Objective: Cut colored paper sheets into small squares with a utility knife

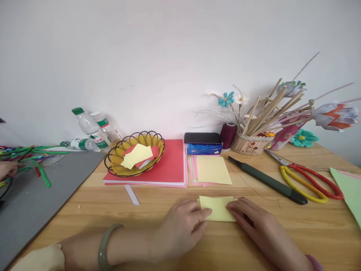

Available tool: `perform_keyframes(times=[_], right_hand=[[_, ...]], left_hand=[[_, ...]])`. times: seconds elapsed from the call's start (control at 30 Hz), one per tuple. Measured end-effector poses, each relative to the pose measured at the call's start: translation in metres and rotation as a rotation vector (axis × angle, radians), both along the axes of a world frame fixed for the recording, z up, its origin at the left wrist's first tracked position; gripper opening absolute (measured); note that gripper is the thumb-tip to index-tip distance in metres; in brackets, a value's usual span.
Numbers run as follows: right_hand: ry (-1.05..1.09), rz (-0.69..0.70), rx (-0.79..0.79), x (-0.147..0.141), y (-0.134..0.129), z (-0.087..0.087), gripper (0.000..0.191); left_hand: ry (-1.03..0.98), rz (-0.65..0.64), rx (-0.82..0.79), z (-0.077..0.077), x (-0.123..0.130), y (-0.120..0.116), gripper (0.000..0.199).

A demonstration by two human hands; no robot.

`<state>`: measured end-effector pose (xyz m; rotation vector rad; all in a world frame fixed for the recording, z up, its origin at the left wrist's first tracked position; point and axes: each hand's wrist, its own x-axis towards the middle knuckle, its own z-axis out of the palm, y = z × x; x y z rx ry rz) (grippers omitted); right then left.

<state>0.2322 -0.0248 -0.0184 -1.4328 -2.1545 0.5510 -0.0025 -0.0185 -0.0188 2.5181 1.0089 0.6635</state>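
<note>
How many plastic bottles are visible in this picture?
3, all left of the yellow basket: a green-capped bottle, a white-capped bottle at its right, and a bottle lying on its side. Others may be hidden behind them.

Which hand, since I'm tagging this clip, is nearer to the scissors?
Right. The right hand is at the right side of the yellow paper, left of and nearer the camera than the scissors; the left hand is farther left, at that paper's left side.
</note>
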Motion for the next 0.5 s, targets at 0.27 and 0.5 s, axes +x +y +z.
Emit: perform_keyframes(times=[0.27,0.5], right_hand=[[-0.040,0.041,0.038,-0.001,0.002,-0.002,0.024],[-0.037,0.151,-0.031,-0.001,-0.003,0.006,0.023]], left_hand=[[0.177,0.037,0.177,0.002,-0.006,-0.010,0.022],[0.050,-0.013,0.685,-0.002,-0.002,-0.018,0.022]])
